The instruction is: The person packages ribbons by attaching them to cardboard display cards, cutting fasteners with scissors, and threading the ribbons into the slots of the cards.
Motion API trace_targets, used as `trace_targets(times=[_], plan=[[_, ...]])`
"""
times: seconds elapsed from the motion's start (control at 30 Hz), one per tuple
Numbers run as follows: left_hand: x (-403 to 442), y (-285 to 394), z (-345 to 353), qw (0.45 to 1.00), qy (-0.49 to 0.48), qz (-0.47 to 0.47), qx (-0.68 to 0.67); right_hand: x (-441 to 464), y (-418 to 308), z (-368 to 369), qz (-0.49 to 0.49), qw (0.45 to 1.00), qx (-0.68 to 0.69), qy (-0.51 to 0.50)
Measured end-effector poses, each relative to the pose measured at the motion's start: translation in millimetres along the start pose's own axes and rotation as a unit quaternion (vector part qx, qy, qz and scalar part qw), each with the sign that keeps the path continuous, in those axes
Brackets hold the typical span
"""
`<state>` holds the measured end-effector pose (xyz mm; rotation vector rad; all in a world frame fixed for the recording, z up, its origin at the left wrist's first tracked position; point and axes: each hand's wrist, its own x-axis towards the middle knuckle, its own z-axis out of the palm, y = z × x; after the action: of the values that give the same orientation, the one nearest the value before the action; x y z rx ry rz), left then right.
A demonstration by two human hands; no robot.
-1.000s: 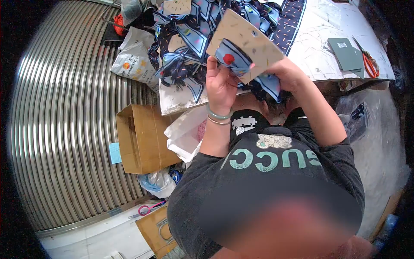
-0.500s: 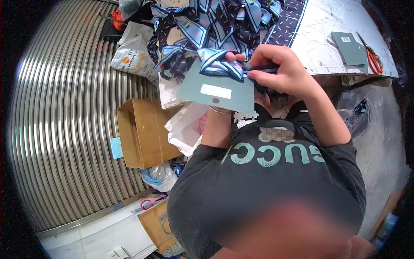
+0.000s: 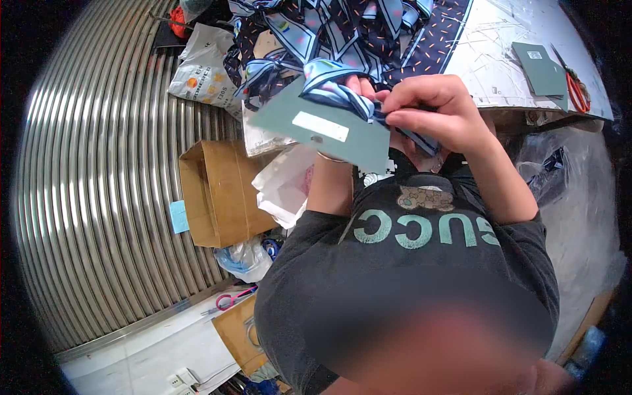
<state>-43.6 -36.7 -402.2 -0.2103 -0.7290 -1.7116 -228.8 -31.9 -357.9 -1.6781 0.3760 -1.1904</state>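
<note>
A grey-green card (image 3: 289, 110) with a white label carries a light-blue and navy patterned scarf (image 3: 332, 82), which is wrapped or knotted at its upper edge. My left hand (image 3: 360, 85) grips card and scarf from behind; only some fingertips show past the cloth, the rest being hidden. At the card's right edge, my right hand (image 3: 438, 112) is closed in a pinch on the scarf's narrow end. A dark tail of cloth hangs below those fingers. Just beyond both hands, a pile of similar scarves (image 3: 355, 49) covers part of the white table (image 3: 500, 72).
Farther right on the table lie more green cards (image 3: 540, 69) and orange-handled scissors (image 3: 578, 92). Left of my body stand an open cardboard box (image 3: 227, 191) and a white bag (image 3: 283, 187). A printed white sack (image 3: 204, 72) rests by the ribbed metal shutter (image 3: 112, 178).
The card has tilted, its left corner swinging out and up. The dark scarf tail that pointed right now hangs down below my right hand. Both hands keep their hold.
</note>
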Motion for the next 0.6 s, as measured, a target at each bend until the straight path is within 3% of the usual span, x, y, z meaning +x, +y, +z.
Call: trace_targets(times=[0.07,0.2,0.23,0.27,0.37,0.4,0.47,0.53,0.6], plan=[[-4,-3,-2,1.000,0.020,0.003,-0.008,2,-3,-3,-0.037,0.996,0.083,-0.023],[-1,-4,-8,1.000,0.023,-0.005,0.012,7,-12,-11,-0.135,0.988,-0.053,-0.055],[-6,4,-10,0.996,0.053,-0.047,0.056,5,-12,-11,-0.102,0.991,-0.052,-0.063],[-5,5,-15,0.988,0.046,-0.008,0.146,5,-13,-12,-0.101,0.991,-0.053,-0.062],[-1,10,-4,0.977,0.154,-0.042,0.138,8,-11,-24,-0.008,0.982,-0.174,-0.067],[0,11,-1,0.978,0.153,-0.042,0.137,7,-9,-29,0.032,0.990,-0.117,-0.071],[0,13,3,0.970,0.157,-0.079,0.166,1,15,-20,0.064,0.991,0.099,0.057],[-3,15,5,0.975,0.123,-0.094,0.159,-3,30,-28,0.111,0.986,0.116,0.039],[-3,12,11,0.972,0.183,-0.143,0.036,-7,40,-21,0.138,0.963,0.214,0.085]])
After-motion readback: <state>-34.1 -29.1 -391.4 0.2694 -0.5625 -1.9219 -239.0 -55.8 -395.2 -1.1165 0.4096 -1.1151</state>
